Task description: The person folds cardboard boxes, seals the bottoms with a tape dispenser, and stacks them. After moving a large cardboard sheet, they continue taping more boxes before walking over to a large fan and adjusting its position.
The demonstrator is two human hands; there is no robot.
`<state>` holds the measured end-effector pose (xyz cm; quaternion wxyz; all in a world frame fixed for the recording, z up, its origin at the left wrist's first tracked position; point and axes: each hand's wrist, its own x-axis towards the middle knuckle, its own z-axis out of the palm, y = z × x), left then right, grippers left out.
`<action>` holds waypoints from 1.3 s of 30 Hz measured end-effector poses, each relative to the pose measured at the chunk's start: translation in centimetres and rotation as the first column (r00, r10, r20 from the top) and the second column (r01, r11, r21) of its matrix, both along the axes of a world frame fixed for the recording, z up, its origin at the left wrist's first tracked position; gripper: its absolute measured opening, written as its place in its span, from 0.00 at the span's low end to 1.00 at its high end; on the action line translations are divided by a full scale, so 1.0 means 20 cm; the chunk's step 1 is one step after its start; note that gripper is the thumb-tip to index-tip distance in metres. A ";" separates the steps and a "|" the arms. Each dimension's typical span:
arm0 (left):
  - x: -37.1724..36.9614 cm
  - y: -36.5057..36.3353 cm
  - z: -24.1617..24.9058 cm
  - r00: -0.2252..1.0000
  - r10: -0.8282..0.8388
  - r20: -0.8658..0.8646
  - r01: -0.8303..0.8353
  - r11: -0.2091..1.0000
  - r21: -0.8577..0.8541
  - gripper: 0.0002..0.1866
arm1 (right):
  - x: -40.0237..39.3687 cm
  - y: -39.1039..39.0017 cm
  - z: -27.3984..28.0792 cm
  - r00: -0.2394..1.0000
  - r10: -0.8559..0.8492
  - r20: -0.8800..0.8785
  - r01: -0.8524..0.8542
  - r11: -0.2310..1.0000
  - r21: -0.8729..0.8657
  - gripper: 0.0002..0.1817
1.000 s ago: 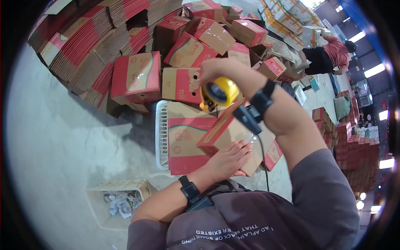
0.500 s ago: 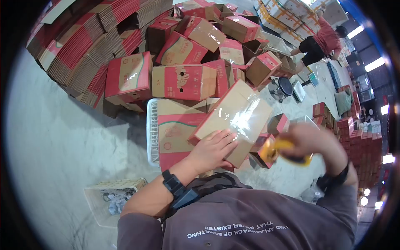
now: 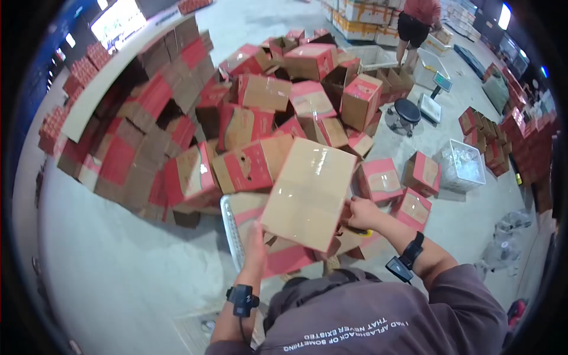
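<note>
A taped cardboard box (image 3: 309, 194) is held up in front of me, its plain brown face toward the camera. My left hand (image 3: 255, 247) presses against the box's lower left edge, fingers partly behind it. At the box's right side is my right hand (image 3: 358, 214), its fingers closed round a yellow tape dispenser (image 3: 362, 232), which is mostly hidden under the hand. Beneath the box, a red and brown carton (image 3: 290, 258) lies on a white plastic crate (image 3: 232, 232).
Behind the box is a heap of red and brown cartons (image 3: 245, 127), with stacked flattened cardboard (image 3: 133, 148) at the left. A black stool (image 3: 407, 110), a scale (image 3: 430, 108) and a white crate (image 3: 462, 167) stand at the right. Another person (image 3: 415, 26) stands at the back.
The box has been raised and turned more upright. My left hand has moved from its top face to its left edge. My right hand has come in to its right side with the yellow dispenser.
</note>
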<state>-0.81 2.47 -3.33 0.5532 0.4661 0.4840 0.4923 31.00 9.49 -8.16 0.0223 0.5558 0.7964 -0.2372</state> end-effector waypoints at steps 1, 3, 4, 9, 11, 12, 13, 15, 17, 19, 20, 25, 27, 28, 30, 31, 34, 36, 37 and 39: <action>-0.02 0.07 0.01 0.936 0.046 0.348 0.024 0.981 -0.194 0.36 | 0.01 0.12 0.02 0.993 -0.043 -0.110 0.050 0.996 0.068 0.27; -0.01 0.28 0.46 0.956 -0.108 0.271 0.055 0.979 0.195 0.36 | 0.04 0.33 0.34 0.846 -0.218 -0.486 0.272 0.961 0.042 0.27; 0.04 0.32 0.72 0.973 -0.147 0.180 0.080 0.938 0.336 0.37 | 0.05 0.44 0.42 0.755 -0.203 -0.624 0.400 0.896 0.192 0.26; 0.31 0.12 1.48 0.377 -0.882 0.282 0.423 0.434 0.795 0.35 | -0.01 0.65 0.78 -0.072 -0.285 -0.956 0.364 0.885 -0.292 0.18; 0.42 0.05 1.51 0.135 -0.960 0.246 0.299 0.276 0.914 0.35 | -0.20 0.49 0.82 -0.258 -0.455 -0.852 0.349 0.779 -0.521 0.17; 0.44 0.03 1.51 0.072 -0.972 0.223 0.248 0.234 0.940 0.34 | -0.22 0.49 0.68 -0.313 -0.505 -0.804 0.328 0.737 -0.591 0.18; 0.46 0.02 1.50 0.032 -0.979 0.204 0.201 0.206 0.958 0.34 | -0.27 0.41 0.56 -0.372 -0.621 -0.690 0.244 0.653 -0.718 0.18; 0.45 -0.01 1.44 -0.008 -0.990 0.141 0.125 0.139 0.982 0.34 | -0.33 0.24 0.35 -0.280 -0.712 -0.644 0.156 0.628 -0.762 0.21; 0.34 -0.12 1.33 -0.049 -0.994 0.095 0.134 0.087 0.987 0.34 | -0.47 0.04 0.25 -0.329 -0.830 -0.450 0.108 0.440 -0.892 0.24; 0.16 -0.24 1.20 -0.135 -0.866 0.481 0.312 0.424 0.850 0.32 | -0.51 -0.11 0.06 -0.354 -0.868 -0.349 -0.052 0.391 -0.919 0.25; 0.07 -0.20 1.23 0.012 -0.877 0.480 0.398 0.444 0.803 0.29 | -0.53 -0.19 0.09 -0.358 -0.881 -0.308 -0.037 0.343 -0.939 0.25; -0.37 0.12 0.35 0.757 -0.500 0.420 0.614 0.765 -0.194 0.31 | -0.43 -0.43 -0.07 -0.335 -0.922 -0.193 -0.110 0.241 -0.964 0.20; -0.43 0.22 0.09 0.955 -0.089 0.284 0.184 0.926 -0.329 0.27 | -0.34 -0.48 -0.11 -0.283 -0.934 -0.220 -0.265 0.296 -0.917 0.21; -0.54 0.15 -0.34 0.988 -0.107 -0.111 0.062 0.933 -0.356 0.27 | -0.28 -0.49 -0.18 -0.183 -0.941 -0.284 -0.208 0.320 -0.924 0.21; -0.65 -0.01 -0.84 0.917 -0.099 -0.386 -0.059 0.924 -0.379 0.27 | -0.19 -0.46 -0.31 -0.155 -0.917 -0.368 -0.103 0.385 -0.917 0.21; -0.65 -0.06 -0.92 0.954 -0.047 -0.295 -0.064 0.932 -0.356 0.27 | -0.13 -0.44 -0.35 -0.201 -0.930 -0.307 -0.063 0.325 -0.944 0.20; -0.60 -0.18 -1.17 0.707 -0.078 -0.703 -0.135 0.961 -0.242 0.26 | -0.04 -0.30 -0.41 -0.260 -0.901 -0.347 0.087 0.337 -0.938 0.18; -0.60 -0.21 -1.29 0.816 0.002 -0.578 -0.203 0.937 -0.284 0.25 | 0.09 -0.23 -0.61 -0.250 -0.910 -0.332 0.208 0.284 -0.936 0.20; -0.59 -0.20 -1.31 0.898 0.093 -0.431 -0.244 0.918 -0.311 0.24 | 0.14 -0.20 -0.71 -0.254 -0.906 -0.339 0.341 0.244 -0.908 0.21; -0.52 -0.19 -1.08 0.961 0.247 -0.124 -0.276 0.878 -0.392 0.24 | 0.17 -0.18 -0.81 -0.252 -0.919 -0.304 0.395 0.190 -0.899 0.22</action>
